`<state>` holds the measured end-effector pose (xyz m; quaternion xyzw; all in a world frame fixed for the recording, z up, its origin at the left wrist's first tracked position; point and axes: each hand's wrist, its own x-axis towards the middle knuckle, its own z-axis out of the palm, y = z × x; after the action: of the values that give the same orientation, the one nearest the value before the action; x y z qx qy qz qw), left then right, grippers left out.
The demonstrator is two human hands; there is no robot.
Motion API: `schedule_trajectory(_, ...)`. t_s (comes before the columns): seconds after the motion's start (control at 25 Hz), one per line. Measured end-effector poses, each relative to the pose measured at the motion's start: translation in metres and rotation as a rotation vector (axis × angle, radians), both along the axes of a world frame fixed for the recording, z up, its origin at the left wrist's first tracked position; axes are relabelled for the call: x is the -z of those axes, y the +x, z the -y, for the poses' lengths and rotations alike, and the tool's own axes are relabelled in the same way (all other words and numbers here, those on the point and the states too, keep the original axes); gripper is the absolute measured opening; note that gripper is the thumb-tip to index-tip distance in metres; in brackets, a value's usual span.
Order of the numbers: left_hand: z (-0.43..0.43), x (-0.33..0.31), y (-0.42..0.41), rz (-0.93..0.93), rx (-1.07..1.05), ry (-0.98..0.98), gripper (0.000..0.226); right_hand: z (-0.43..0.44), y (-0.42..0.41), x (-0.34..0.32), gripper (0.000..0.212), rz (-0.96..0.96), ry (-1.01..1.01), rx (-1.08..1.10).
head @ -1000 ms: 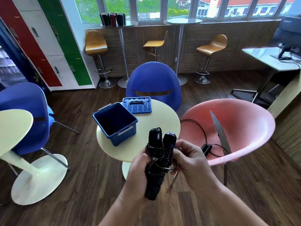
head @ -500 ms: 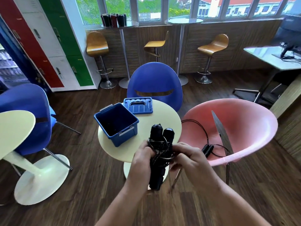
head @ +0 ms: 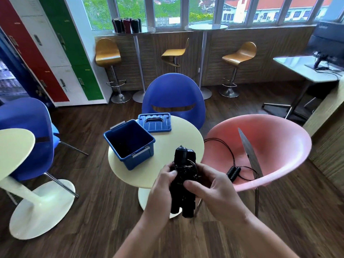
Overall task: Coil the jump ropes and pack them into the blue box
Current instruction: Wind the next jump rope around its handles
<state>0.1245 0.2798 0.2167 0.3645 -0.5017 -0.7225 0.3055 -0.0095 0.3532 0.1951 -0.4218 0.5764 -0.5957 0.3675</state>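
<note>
**Rope bundle in both hands, box not yet loaded**

Risks (judgement only):
- The thin cord wound round the jump rope (head: 184, 155) handles looks slack near the top, where a loop or two stands off the bundle. No tie or tucked end is visible. If either hand eases off before the end is secured, springy cord could shed its wraps and the coil would need redoing.
- The bundle is long. Dropped on end into the blue box (head: 142, 159), it might lean on the rim and stop the lid (head: 154, 121) from closing. Laying it flat seems safer, though fit cannot be judged from here.
- A second rope (head: 233, 172) lies uncoiled in the pink chair (head: 275, 146), its cord looped loosely across the seat. A hurried pull could snag or tangle it.

Grip:
- Left hand (head: 162, 185) is curled round the bundle from the left, thumb pressed on the front over the coils.
- Right hand (head: 214, 192) closes on it from the right, thumb laid across the handles. Its fingers are hidden behind, so I cannot tell whether they pinch the cord end.

Position: the bundle is held upright in the air over the near edge of the round table (head: 178, 140), near the box but apart from it. The box stands open on the table with its lid flat just behind. The box interior is too dark to read.
</note>
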Motion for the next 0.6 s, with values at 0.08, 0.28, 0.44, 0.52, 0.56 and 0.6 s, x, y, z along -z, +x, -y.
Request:
schedule_trajectory(0.08, -0.001, -0.001, -0.003, 0.07, -0.055, -0.046, 0.029, -0.003, 0.003, 0.0, 0.039, -0.187, 0.031, 0.03)
schedule_trajectory(0.28, -0.001, -0.012, -0.002, 0.035, -0.017, 0.165, 0.037, -0.008, 0.002, -0.003, 0.048, -0.404, -0.018, 0.051)
schedule_trajectory(0.44, 0.003, -0.007, 0.0, 0.003, 0.042, 0.326, 0.041, -0.011, -0.005, 0.0, 0.053, -0.394, -0.02, 0.025)
schedule_trajectory(0.52, 0.006, -0.004, 0.002, -0.017, 0.056, 0.324, 0.039, -0.01, -0.008, 0.001, 0.053, -0.333, -0.019, 0.021)
schedule_trajectory(0.56, 0.007, -0.004, 0.003, -0.018, 0.059, 0.308, 0.037, -0.009, -0.011, 0.001, 0.053, -0.307, -0.012, 0.028)
schedule_trajectory(0.6, 0.009, -0.002, 0.004, -0.019, 0.065, 0.282, 0.034, -0.007, -0.015, 0.002, 0.057, -0.269, 0.001, 0.033)
